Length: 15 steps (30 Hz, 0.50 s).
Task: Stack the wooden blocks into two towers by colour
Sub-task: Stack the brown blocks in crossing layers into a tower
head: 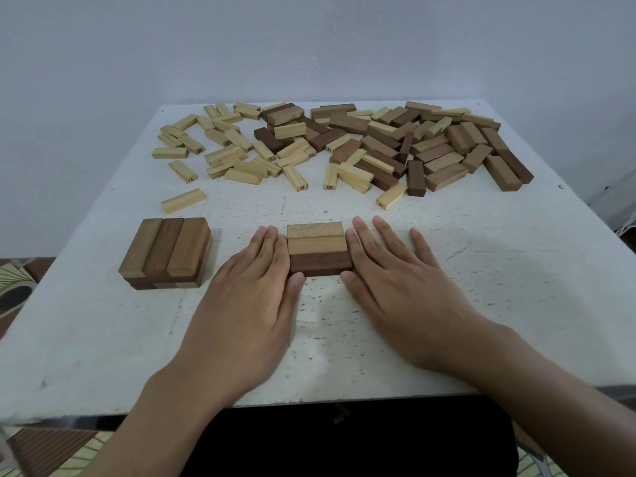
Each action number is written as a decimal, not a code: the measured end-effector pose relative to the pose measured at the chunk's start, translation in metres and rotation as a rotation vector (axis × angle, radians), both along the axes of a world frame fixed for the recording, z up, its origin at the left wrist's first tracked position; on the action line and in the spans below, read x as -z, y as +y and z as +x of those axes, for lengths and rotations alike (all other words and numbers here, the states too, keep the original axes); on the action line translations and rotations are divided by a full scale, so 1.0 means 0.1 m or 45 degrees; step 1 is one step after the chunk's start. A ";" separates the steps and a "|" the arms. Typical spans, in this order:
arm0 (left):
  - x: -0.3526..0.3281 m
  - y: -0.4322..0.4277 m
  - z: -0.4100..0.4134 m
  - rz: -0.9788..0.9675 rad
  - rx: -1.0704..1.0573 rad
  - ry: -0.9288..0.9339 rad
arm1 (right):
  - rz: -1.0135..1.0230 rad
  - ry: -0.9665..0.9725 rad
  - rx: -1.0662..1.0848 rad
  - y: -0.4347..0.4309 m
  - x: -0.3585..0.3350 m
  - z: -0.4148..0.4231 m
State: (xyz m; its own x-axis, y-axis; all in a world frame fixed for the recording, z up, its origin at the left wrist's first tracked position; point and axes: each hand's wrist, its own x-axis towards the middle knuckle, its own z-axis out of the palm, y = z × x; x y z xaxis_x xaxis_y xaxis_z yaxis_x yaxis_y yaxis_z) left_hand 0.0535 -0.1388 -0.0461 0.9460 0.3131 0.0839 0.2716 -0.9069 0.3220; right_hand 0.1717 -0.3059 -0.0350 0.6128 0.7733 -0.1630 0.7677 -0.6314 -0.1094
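Both short ends of the three-block row were hidden by my hands, and my forearms were cut off at the frame edge. My left hand and right hand lay flat with straight fingers, pressing the row's two ends and gripping nothing. The row lay crosswise: pale tan block farthest, tan in the middle, dark brown nearest. Left of the row sat a brown stack, three blocks on top, its lower layer mostly covered. Beyond the row lay the loose pile, pale and brown mixed, with numbers mostly unreadable. The white table was speckled, with a plain pale wall behind.
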 end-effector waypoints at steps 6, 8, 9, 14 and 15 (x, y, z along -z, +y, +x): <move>0.00 0.00 0.00 0.010 -0.009 -0.005 | -0.001 -0.011 -0.001 0.00 0.00 0.00; 0.00 0.00 0.00 -0.004 -0.015 -0.005 | -0.005 -0.009 0.001 0.00 0.00 0.00; 0.00 0.00 0.00 -0.009 -0.016 -0.007 | -0.005 -0.007 0.002 0.00 0.00 0.00; -0.02 0.02 -0.01 -0.095 -0.014 -0.064 | 0.025 0.047 0.006 -0.02 0.01 0.05; -0.05 0.02 -0.02 -0.152 -0.014 -0.081 | 0.046 0.093 0.014 -0.02 -0.02 0.07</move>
State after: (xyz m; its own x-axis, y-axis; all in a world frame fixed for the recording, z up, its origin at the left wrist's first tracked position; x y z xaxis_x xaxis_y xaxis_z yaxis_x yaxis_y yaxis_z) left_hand 0.0515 -0.1371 -0.0412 0.9364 0.3349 0.1049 0.2571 -0.8581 0.4446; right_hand 0.1791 -0.3082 -0.0329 0.6086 0.7729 -0.1796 0.7501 -0.6342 -0.1875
